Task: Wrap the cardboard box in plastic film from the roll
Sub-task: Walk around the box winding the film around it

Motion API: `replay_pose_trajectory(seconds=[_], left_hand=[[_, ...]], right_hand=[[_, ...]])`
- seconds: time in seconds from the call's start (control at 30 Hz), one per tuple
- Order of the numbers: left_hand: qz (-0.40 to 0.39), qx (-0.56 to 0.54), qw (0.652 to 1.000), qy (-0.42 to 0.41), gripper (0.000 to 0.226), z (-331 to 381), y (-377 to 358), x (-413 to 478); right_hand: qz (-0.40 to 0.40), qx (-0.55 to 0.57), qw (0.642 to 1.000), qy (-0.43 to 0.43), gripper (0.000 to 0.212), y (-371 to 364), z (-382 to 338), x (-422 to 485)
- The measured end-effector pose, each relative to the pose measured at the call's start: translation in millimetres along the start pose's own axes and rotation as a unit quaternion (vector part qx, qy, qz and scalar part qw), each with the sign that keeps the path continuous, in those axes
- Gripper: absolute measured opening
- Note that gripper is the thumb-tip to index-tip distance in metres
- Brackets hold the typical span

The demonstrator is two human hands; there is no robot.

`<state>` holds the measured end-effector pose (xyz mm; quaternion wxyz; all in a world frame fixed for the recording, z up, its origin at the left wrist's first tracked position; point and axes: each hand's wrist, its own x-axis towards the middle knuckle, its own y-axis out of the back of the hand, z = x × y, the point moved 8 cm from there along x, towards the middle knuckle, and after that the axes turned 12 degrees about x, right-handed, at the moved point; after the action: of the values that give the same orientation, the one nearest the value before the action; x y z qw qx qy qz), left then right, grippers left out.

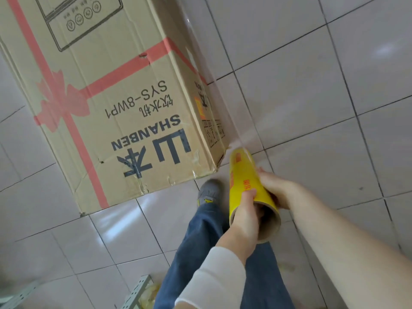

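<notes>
Head view: the floor (312,85) is tiled, and the box (111,108) stands on it. Film (221,108) is stretched from its right side to the roll (243,172), beside the near corner. The roll is gripped by the left hand (245,210) and right hand (276,188), fingers (263,173) curled round it. If tension is lost, the film could be creased.

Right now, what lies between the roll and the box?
In the head view, only a taut sheet of clear film spans from the roll to the box, with floor tiles beneath it.
</notes>
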<state>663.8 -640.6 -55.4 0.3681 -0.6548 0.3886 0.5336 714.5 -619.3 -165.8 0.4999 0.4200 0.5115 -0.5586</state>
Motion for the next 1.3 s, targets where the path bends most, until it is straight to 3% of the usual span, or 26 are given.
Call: replay_pose_trajectory(seconds=[0.2,0.4,0.47,0.53,0.57,0.63,0.7,0.73,0.87,0.97,1.03,1.13,1.2,1.3], left_hand=[[-0.048,0.000,0.999,0.018,0.062,-4.3,19.8,-16.9],[-0.047,0.047,0.998,0.023,0.068,-14.0,36.3,-6.0],[-0.020,0.062,0.998,0.007,0.085,-15.5,44.2,-7.1],[0.033,0.106,0.994,-0.017,0.128,-24.4,62.0,-0.9],[0.061,0.117,0.991,-0.015,0.135,-31.8,73.0,3.5],[0.076,0.133,0.988,0.012,0.107,-40.9,82.5,3.3],[0.074,0.141,0.987,0.011,0.067,-36.1,86.5,1.4],[0.069,0.136,0.988,0.005,0.058,-33.1,89.0,5.6],[-0.024,0.110,0.993,0.018,0.064,-39.4,79.0,3.1],[-0.029,0.106,0.994,0.005,0.064,-40.7,85.2,4.7],[-0.007,0.128,0.992,-0.010,0.072,-37.8,94.8,3.9],[0.082,0.163,0.983,0.003,0.110,-42.3,121.7,-1.6],[0.099,0.197,0.975,0.038,0.092,-46.4,131.8,-5.9],[0.043,0.225,0.971,0.061,0.059,-40.1,132.2,2.4]], right_hand=[[-0.033,0.223,0.974,-0.005,0.054,-14.5,48.2,-22.7],[-0.024,0.175,0.984,-0.030,0.048,-35.2,57.7,-16.4],[-0.015,0.151,0.988,-0.016,0.047,-43.4,55.1,-11.5],[-0.003,0.112,0.993,0.035,0.044,-50.3,47.3,-6.4],[0.007,0.089,0.995,0.051,0.045,-53.0,45.5,-7.2],[0.012,0.062,0.997,0.052,0.049,-54.9,49.3,-3.8],[0.011,0.097,0.995,0.001,0.056,-50.5,64.9,-0.9],[0.007,0.131,0.991,-0.018,0.060,-46.9,73.9,-0.4],[-0.010,0.247,0.969,0.006,0.053,-48.5,99.0,1.4],[-0.007,0.278,0.960,0.010,0.041,-56.4,105.2,8.3],[-0.013,0.269,0.963,0.000,0.041,-65.6,104.8,6.3],[-0.018,0.226,0.974,-0.010,0.040,-85.6,107.6,6.5],[0.005,0.198,0.980,0.010,0.040,-89.1,104.4,7.8],[-0.001,0.247,0.969,0.010,0.037,-86.7,108.9,5.1]])
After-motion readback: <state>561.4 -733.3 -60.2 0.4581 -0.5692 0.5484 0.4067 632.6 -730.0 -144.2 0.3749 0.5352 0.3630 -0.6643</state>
